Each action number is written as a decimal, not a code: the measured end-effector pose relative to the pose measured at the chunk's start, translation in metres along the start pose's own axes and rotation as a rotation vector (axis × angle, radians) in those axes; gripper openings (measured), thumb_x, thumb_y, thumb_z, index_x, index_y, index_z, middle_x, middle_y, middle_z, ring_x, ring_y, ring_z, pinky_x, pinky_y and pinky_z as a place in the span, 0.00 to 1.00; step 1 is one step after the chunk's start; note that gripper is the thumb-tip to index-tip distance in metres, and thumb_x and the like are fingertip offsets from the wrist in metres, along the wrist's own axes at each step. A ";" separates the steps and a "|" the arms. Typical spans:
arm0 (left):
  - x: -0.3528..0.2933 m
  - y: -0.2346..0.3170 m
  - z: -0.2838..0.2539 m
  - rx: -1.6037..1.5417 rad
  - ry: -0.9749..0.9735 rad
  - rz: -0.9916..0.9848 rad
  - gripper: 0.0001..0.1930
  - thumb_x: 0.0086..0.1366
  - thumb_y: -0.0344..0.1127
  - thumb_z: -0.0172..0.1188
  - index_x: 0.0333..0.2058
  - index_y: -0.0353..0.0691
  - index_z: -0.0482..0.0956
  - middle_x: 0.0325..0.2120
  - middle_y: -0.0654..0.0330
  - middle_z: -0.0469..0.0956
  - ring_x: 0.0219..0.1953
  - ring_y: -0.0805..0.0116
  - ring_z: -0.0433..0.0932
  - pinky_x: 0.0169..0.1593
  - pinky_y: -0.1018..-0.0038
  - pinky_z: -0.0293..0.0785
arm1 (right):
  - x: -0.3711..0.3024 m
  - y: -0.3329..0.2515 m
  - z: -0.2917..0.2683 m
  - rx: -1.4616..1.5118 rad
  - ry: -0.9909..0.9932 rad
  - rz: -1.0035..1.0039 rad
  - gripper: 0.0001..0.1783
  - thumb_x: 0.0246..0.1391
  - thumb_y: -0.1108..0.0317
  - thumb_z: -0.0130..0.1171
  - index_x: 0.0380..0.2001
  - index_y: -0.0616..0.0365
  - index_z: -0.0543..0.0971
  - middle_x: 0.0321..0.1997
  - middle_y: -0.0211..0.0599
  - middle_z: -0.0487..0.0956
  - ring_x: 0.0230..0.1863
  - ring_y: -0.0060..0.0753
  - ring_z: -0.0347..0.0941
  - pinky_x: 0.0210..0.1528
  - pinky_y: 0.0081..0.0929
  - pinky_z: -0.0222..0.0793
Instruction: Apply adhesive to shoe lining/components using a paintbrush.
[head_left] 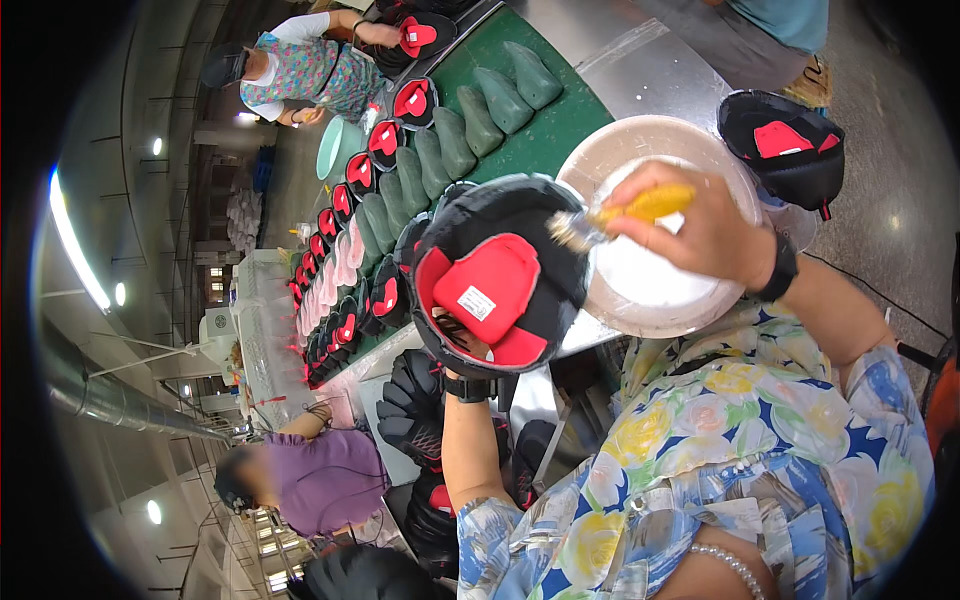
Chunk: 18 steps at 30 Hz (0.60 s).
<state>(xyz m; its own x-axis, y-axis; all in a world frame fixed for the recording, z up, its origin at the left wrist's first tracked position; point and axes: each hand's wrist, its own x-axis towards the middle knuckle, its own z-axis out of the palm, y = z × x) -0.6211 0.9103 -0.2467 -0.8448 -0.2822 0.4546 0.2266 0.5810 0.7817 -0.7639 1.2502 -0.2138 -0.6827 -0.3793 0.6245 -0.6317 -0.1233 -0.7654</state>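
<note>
My left hand (462, 338) grips a black shoe upper (565, 270) from beneath and holds it up; its red tongue (500, 275) bears a small white label. The upper hides part of these fingers. In my right hand (715, 225) is a brush (655, 203) with a yellow handle, its fingers closed around it. Pale bristles point left, at the upper's right inner edge; whether they touch cannot be told. Under the right hand stands a round beige basin (655, 322) holding white liquid.
Left and ahead runs a green conveyor belt (555, 130) with rows of green shoe lasts (467, 122) and black-and-red uppers (385, 143). Another upper (785, 150) sits beyond the basin, at right. Finished-looking black shoes (410, 405) lie left of my forearm. Co-workers (325, 485) stand along the belt.
</note>
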 end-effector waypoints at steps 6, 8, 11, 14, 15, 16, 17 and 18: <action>-0.008 -0.007 0.026 0.006 -0.042 -0.001 0.29 0.70 0.40 0.58 0.66 0.39 0.63 0.61 0.50 0.71 0.61 0.58 0.74 0.63 0.59 0.73 | -0.032 0.011 0.033 -0.007 -0.122 -0.055 0.12 0.54 0.67 0.70 0.34 0.56 0.75 0.30 0.39 0.79 0.32 0.44 0.79 0.36 0.34 0.74; -0.012 -0.008 0.022 0.009 -0.039 -0.010 0.29 0.70 0.40 0.58 0.66 0.39 0.63 0.61 0.51 0.71 0.61 0.58 0.73 0.63 0.59 0.73 | -0.031 0.012 0.018 -0.015 -0.066 0.020 0.12 0.54 0.67 0.70 0.35 0.56 0.75 0.31 0.40 0.79 0.32 0.43 0.79 0.36 0.32 0.74; -0.010 -0.008 0.024 -0.001 -0.046 -0.017 0.29 0.70 0.40 0.58 0.66 0.39 0.63 0.61 0.51 0.71 0.61 0.58 0.73 0.63 0.59 0.73 | -0.022 0.006 0.013 0.018 0.067 -0.034 0.12 0.53 0.68 0.71 0.35 0.56 0.76 0.31 0.39 0.79 0.32 0.41 0.78 0.37 0.30 0.73; -0.010 -0.007 0.023 -0.015 -0.075 -0.016 0.29 0.70 0.40 0.58 0.66 0.40 0.63 0.61 0.51 0.71 0.61 0.58 0.73 0.63 0.59 0.73 | -0.009 0.008 0.016 0.020 0.025 -0.105 0.13 0.53 0.68 0.71 0.35 0.57 0.75 0.33 0.39 0.79 0.33 0.42 0.78 0.36 0.32 0.73; -0.007 -0.008 0.024 -0.019 -0.088 -0.015 0.29 0.70 0.41 0.58 0.66 0.40 0.63 0.61 0.51 0.71 0.61 0.58 0.73 0.63 0.59 0.73 | -0.008 0.011 0.015 -0.055 -0.087 -0.121 0.13 0.53 0.67 0.70 0.34 0.57 0.75 0.33 0.39 0.79 0.34 0.43 0.78 0.36 0.33 0.73; -0.006 -0.010 0.029 -0.012 -0.087 -0.018 0.29 0.70 0.41 0.57 0.66 0.40 0.63 0.61 0.51 0.71 0.61 0.58 0.73 0.63 0.59 0.73 | -0.006 0.015 0.016 -0.117 -0.210 -0.144 0.13 0.53 0.67 0.70 0.34 0.58 0.74 0.33 0.39 0.79 0.34 0.44 0.78 0.36 0.34 0.72; -0.003 -0.011 0.027 -0.004 -0.086 -0.023 0.29 0.70 0.41 0.57 0.66 0.40 0.63 0.61 0.51 0.71 0.61 0.58 0.73 0.63 0.59 0.73 | -0.006 0.018 0.015 -0.154 -0.148 -0.188 0.13 0.54 0.67 0.69 0.34 0.58 0.74 0.31 0.40 0.79 0.32 0.47 0.78 0.36 0.35 0.72; -0.006 -0.011 0.024 0.004 -0.085 -0.029 0.29 0.70 0.41 0.57 0.66 0.40 0.63 0.61 0.51 0.71 0.61 0.58 0.73 0.63 0.59 0.73 | -0.007 0.018 0.013 -0.146 -0.152 -0.192 0.13 0.54 0.67 0.69 0.34 0.58 0.74 0.31 0.40 0.79 0.32 0.47 0.78 0.36 0.35 0.72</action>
<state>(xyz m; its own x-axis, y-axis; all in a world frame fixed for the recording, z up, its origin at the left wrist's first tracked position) -0.6306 0.9239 -0.2686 -0.8892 -0.2332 0.3935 0.1994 0.5765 0.7924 -0.7657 1.2382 -0.2340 -0.4891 -0.4963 0.7173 -0.7980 -0.0774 -0.5977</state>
